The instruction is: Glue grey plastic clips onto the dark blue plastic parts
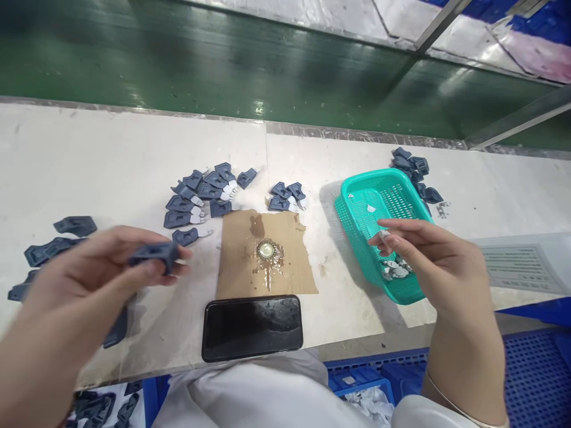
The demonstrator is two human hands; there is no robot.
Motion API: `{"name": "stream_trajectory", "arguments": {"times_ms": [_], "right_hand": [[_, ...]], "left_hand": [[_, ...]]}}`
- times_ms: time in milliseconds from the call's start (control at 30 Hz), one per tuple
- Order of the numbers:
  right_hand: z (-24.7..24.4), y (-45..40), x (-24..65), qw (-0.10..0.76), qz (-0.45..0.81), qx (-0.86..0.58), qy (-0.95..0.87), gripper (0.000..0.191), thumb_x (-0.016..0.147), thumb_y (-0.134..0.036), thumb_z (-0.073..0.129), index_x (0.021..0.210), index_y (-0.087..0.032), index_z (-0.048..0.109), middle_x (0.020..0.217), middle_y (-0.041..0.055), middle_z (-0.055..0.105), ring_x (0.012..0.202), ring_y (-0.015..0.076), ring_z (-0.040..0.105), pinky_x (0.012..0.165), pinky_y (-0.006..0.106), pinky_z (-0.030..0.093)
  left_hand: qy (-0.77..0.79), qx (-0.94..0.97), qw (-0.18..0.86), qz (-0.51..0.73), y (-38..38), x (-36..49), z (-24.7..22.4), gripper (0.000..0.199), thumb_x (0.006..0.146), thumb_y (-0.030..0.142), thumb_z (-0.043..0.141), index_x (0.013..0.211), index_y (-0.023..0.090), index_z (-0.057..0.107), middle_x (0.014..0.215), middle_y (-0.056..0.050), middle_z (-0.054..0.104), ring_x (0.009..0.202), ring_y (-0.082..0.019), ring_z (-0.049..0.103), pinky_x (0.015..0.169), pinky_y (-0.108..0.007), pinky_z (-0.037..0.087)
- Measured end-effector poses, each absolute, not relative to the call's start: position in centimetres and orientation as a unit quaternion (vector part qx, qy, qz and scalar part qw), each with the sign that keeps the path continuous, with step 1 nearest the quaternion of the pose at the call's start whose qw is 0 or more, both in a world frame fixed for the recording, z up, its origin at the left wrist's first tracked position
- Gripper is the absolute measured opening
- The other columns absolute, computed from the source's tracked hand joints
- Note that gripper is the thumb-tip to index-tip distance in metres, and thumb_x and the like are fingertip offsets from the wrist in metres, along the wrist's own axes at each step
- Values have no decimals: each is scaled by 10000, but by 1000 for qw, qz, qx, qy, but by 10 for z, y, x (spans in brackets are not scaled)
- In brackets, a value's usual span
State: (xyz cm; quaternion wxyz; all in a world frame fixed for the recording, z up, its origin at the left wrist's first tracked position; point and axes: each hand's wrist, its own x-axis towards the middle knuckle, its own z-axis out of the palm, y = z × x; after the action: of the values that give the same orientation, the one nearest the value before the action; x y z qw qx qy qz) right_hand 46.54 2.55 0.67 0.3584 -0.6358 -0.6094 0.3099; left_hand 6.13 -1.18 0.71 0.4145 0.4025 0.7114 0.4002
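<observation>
Curled closely around a dark blue part (156, 255) with left fingers (120, 236), thumb along the near side. Probably light, stiff moulded plastic, unlikely to give when squeezed, perhaps smooth enough to turn; best taken by the outer walls. Drawn to a narrow pinch with right fingers (413, 229), a small white piece (382, 235) at their tips, seemingly above a green basket (346, 199). Likely almost weightless, thin, easily dropped; best taken lightly by the edges. Hard to make out exact contact. Between left and right fingers, on the surface (321, 157): brown cardboard (234, 261) under a round disc (266, 250), wet-looking and possibly slippery.
</observation>
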Motion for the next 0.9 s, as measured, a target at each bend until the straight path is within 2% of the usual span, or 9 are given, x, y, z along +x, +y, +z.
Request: {"name": "stream_trajectory", "arguments": {"times_ms": [100, 167, 233, 300, 400, 467, 667, 833, 900], "right_hand": [[14, 31, 437, 398, 370, -554, -631, 159, 979, -372, 739, 1102, -350, 836, 814, -7, 780, 711, 179, 713, 629, 346, 609], [16, 36, 418, 385, 381, -515, -664, 196, 1028, -336, 670, 1126, -374, 836, 799, -21, 747, 717, 152, 681, 656, 319, 583], [15, 39, 397, 369, 375, -507, -683, 208, 1028, -303, 671, 1163, -349, 823, 790, -24, 728, 715, 134, 668, 673, 292, 570], [11, 42, 378, 364, 380, -505, -684, 150, 974, -284, 744, 1108, -283, 811, 798, -20, 735, 704, 129, 673, 661, 270, 567], [0, 45, 357, 339, 398, -486, -700, 84, 919, -276, 807, 964, -221, 763, 820, -6, 765, 690, 131, 683, 627, 250, 551], [-10, 48, 349, 297, 390, -465, -737, 67, 953, -272, 772, 968, -210, 755, 864, 7, 789, 694, 132, 686, 643, 254, 548], [-25, 52, 352, 243, 333, -391, -823, 82, 1034, -237, 660, 1083, -211, 720, 1062, 68, 809, 944, 190, 753, 842, 312, 593], [-26, 52, 358, 225, 316, -385, -837, 57, 1022, -250, 684, 1054, -202, 684, 987, 50, 794, 780, 155, 711, 718, 274, 567], [-27, 52, 358, 229, 317, -372, -842, 41, 1029, -238, 673, 1042, -200, 680, 984, 51, 793, 799, 156, 718, 727, 273, 567]], "left_hand": [[613, 347, 566, 429, -23, 93, 0, 266, 761, 478, 918, 887, 260, 830, 812, -48, 811, 710, -213, 770, 686, -320, 691], [569, 328, 602, 454, -26, 103, -10, 229, 786, 439, 917, 903, 255, 845, 842, -46, 807, 729, -192, 788, 708, -276, 697], [564, 301, 597, 485, -27, 110, -20, 210, 791, 402, 922, 922, 254, 851, 956, -46, 819, 790, -182, 809, 711, -221, 685], [562, 280, 584, 514, -29, 116, -27, 219, 783, 384, 931, 933, 248, 848, 1028, -50, 828, 836, -178, 818, 702, -185, 670], [545, 249, 590, 541, -32, 124, -32, 255, 785, 350, 935, 991, 244, 830, 989, -54, 845, 838, -175, 821, 717, -185, 669], [532, 233, 598, 553, -34, 129, -33, 252, 799, 335, 927, 1007, 250, 815, 960, -44, 850, 816, -162, 817, 728, -188, 669], [516, 282, 588, 555, -38, 132, -39, 126, 927, 307, 811, 1048, 276, 800, 1062, -23, 839, 955, -138, 798, 909, -209, 647], [528, 339, 551, 550, -39, 131, -47, 146, 949, 245, 783, 1076, 315, 805, 1126, 6, 809, 1062, -114, 759, 963, -168, 592], [528, 339, 555, 546, -38, 132, -48, 160, 945, 241, 787, 1079, 326, 807, 1105, 10, 812, 1061, -118, 754, 940, -169, 591]]}}
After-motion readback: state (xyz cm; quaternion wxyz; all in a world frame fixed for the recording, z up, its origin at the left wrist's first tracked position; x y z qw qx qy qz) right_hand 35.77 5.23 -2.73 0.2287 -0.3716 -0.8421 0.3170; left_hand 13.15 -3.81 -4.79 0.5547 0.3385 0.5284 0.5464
